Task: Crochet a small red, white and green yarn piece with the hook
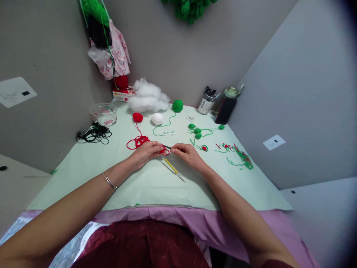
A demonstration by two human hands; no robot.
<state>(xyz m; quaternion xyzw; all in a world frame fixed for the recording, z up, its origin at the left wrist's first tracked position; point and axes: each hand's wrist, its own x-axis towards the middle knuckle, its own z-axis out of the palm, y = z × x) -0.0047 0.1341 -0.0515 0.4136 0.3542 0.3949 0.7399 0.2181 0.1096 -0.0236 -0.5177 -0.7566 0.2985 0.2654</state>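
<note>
Mid-frame, the surface (pixel 173 195) bears 1 yellow-handled hook (pixel 171 166), 1 small red ball (pixel 137 117), 1 white ball (pixel 157 119) and 1 green ball (pixel 177 105). Right of centre are 4 small green bobbles (pixel 197 131). Upper right: 1 dark bottle (pixel 224 108) and 1 cup (pixel 205 106). Left of centre: 1 clear bowl (pixel 103 114). 2 white cards (pixel 17 92) show, 1 at far left, 1 at right.

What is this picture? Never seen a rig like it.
No machine here: a person works bare-handed, and the single picture comes from a head-worn camera looking forward and down. The left hand pinches red yarn; the right hand holds a dark slim tool against it. A yellow-handled tool slants below; whether it is held is unclear. On the pale table sit red, white and green balls, plus fluffy white stuffing.
</note>
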